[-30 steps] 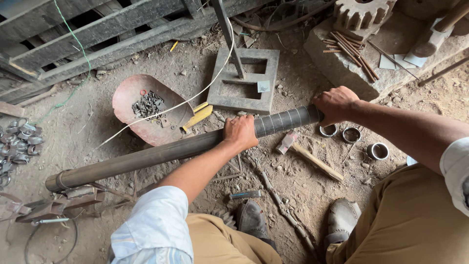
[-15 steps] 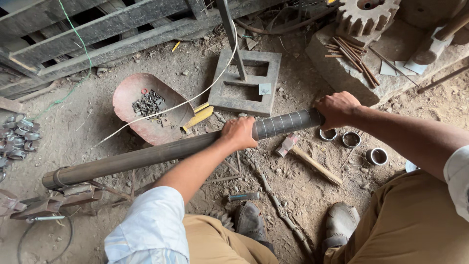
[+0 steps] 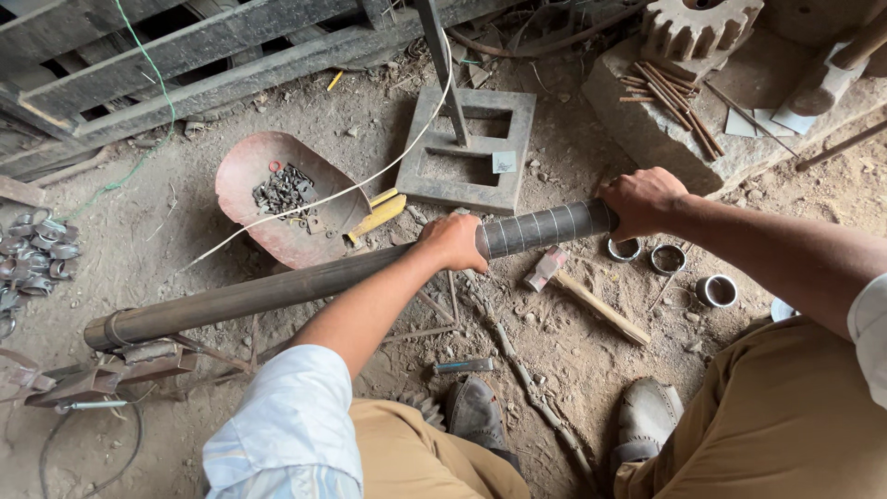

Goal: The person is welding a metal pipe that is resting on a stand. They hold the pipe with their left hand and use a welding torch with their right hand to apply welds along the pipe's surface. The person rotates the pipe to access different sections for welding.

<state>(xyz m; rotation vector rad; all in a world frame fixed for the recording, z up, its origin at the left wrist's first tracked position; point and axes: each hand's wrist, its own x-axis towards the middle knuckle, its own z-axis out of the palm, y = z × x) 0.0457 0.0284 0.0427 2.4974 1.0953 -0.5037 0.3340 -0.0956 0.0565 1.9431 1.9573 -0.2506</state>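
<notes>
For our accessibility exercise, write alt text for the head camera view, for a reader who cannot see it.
Seen from above, a person's left hand and right hand grip a long metal pipe held across a dirt floor. Below it lie a hammer and metal rings; beyond sits a red pan of scrap.

Bare dirt floor open far left of pipe. Near right crowded: hammer, metal rings; far, square frame.
</notes>
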